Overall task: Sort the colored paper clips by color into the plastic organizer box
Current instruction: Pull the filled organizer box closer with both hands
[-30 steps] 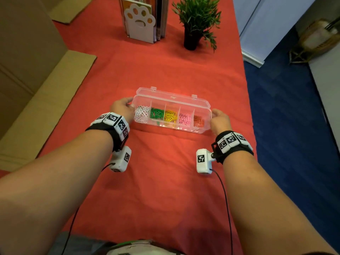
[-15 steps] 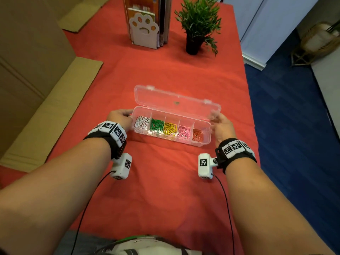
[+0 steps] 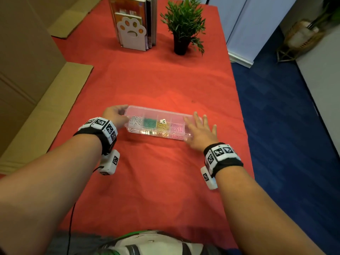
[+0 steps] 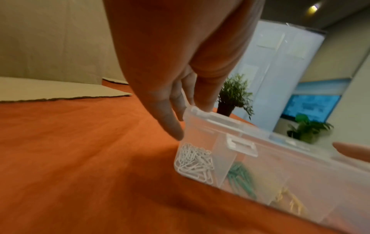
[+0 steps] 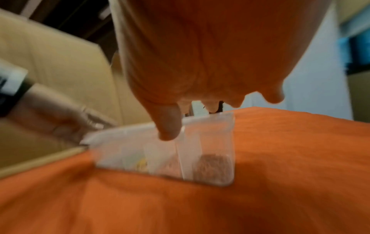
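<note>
**Lid down on the organizer box, a hand at each end**

A red cloth (image 3: 165,85) fills most of the head view, with flat cardboard (image 3: 36,111) along the left edge. At the top of the frame stand a paw-print book holder (image 3: 131,34) and, to its right, a small potted plant (image 3: 184,24).

The clear plastic organizer box (image 3: 156,115) lies just above centre frame, its lid lowered over the compartments. The right hand (image 3: 200,129) lies on the box's right end, fingers straight and spread flat on the lid. The left hand (image 3: 115,115) is at the left end, with its thumb and fingertips (image 4: 174,126) pinching the end wall.

Through the plastic, from left to right, show white paper clips (image 3: 135,121), green paper clips (image 3: 150,122), yellow paper clips (image 3: 162,126) and pink paper clips (image 3: 176,127).
</note>
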